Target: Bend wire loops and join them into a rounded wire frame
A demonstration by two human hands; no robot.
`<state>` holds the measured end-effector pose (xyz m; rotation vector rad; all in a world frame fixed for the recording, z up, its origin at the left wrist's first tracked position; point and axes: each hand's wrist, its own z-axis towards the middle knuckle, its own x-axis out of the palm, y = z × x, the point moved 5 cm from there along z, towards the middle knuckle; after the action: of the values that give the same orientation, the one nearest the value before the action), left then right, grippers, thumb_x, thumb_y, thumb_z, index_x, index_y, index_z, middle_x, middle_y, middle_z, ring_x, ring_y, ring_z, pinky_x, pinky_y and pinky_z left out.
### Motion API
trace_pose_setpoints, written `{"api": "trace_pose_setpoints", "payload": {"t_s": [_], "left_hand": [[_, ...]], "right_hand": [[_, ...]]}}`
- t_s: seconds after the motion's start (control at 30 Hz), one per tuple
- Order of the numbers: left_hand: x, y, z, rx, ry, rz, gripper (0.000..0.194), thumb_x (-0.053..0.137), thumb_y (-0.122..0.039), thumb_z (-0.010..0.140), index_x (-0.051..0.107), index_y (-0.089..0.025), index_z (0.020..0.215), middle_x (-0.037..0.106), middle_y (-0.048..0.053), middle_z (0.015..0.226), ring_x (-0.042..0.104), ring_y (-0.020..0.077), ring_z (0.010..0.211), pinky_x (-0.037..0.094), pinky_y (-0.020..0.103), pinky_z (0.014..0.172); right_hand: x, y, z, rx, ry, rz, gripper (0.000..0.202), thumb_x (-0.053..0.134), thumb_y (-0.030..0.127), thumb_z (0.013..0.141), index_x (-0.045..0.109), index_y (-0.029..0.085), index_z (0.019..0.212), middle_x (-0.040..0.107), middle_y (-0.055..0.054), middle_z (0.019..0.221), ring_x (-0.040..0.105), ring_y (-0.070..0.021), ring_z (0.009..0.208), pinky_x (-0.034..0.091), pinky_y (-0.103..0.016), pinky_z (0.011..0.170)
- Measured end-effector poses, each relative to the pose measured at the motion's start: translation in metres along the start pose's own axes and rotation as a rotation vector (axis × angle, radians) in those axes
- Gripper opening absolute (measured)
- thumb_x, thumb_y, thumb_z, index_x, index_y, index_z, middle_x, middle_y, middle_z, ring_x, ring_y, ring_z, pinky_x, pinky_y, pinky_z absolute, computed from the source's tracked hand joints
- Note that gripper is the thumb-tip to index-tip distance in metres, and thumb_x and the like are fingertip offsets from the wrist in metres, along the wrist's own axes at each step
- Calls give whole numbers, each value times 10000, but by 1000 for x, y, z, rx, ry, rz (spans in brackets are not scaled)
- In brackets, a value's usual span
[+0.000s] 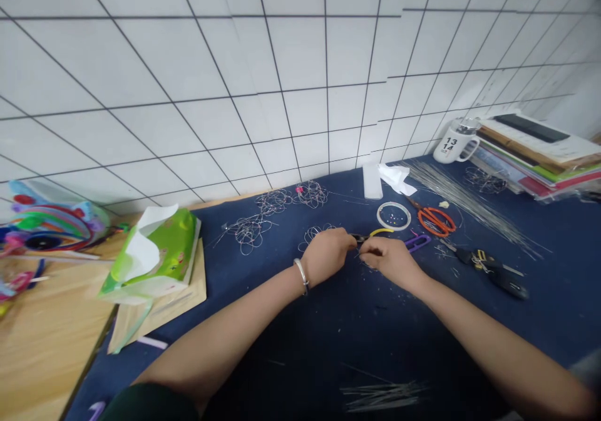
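My left hand (330, 255), with a silver bangle at the wrist, is closed with its fingertips pointing right. My right hand (392, 261) is closed in a pinch just beside it, almost touching. Whatever sits between the fingers of either hand is too small to make out. Dark plier jaws (360, 238) show at the fingertips, with a yellow handle (381, 231) behind my right hand. A coil of thin wire (315, 235) lies partly hidden behind my left hand. Beyond my right hand is a white ring-shaped dish (393, 216) with tiny pieces inside.
Orange scissors (436, 220), a purple tool (417, 242) and black-handled tools (491, 270) lie to the right. Long wires (469, 205) stretch behind them, near a mug (454, 142) and stacked books (539, 158). Tangled wire (248, 232) and green tissues (157, 252) are left; short wires (382, 396) lie in front.
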<state>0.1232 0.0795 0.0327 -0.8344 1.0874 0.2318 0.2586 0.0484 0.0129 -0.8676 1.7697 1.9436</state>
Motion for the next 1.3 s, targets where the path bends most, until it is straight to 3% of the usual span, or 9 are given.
{"api": "trace_pose_setpoints", "payload": {"t_s": [0.1, 0.2, 0.33, 0.47, 0.7, 1.03, 1.3], "left_hand": [[-2, 7, 2, -66, -57, -265, 181, 493, -165, 776, 668, -210, 783, 628, 34, 768, 557, 152, 727, 400, 245, 688], [3, 15, 1, -193, -36, -510, 137, 539, -206, 739, 674, -209, 754, 635, 18, 730, 554, 129, 601, 420, 233, 598], [16, 20, -1, -371, 24, -740, 138, 551, -245, 724, 664, -176, 762, 623, 20, 690, 550, 113, 542, 450, 231, 543], [21, 18, 0, -403, -28, -929, 134, 585, -255, 701, 649, -146, 745, 616, 33, 712, 548, 107, 587, 478, 241, 579], [31, 18, -2, -418, -99, -1034, 133, 600, -242, 703, 619, -122, 757, 599, 34, 722, 538, 94, 592, 480, 243, 591], [37, 12, -6, -425, -206, -1126, 133, 581, -241, 727, 589, -110, 748, 576, 13, 672, 522, 77, 576, 455, 212, 570], [36, 11, -5, -438, -160, -1127, 169, 581, -275, 729, 585, -110, 765, 576, 16, 693, 522, 77, 588, 456, 221, 584]], "right_hand": [[5, -10, 0, 131, 18, 345, 97, 583, 281, 699, 596, 185, 710, 561, 24, 593, 522, -103, 531, 435, -247, 539], [9, -14, -1, 228, 31, 569, 172, 639, 316, 653, 604, 163, 724, 584, 8, 613, 556, -114, 557, 488, -282, 572], [10, -16, -3, 301, 40, 690, 206, 670, 326, 635, 605, 154, 726, 593, 4, 606, 576, -116, 569, 505, -301, 601], [11, -17, -4, 304, -15, 774, 214, 685, 326, 632, 599, 156, 729, 597, 9, 628, 585, -116, 596, 504, -305, 628], [13, -13, -6, 277, -85, 875, 198, 682, 321, 650, 590, 163, 727, 594, 9, 684, 590, -122, 639, 506, -324, 661], [13, -11, -9, 219, -136, 832, 181, 657, 317, 687, 600, 160, 757, 608, -6, 696, 587, -126, 657, 496, -308, 662], [6, -5, -5, 175, -90, 733, 164, 631, 306, 700, 572, 164, 757, 590, 5, 687, 581, -118, 624, 496, -287, 620]]}}
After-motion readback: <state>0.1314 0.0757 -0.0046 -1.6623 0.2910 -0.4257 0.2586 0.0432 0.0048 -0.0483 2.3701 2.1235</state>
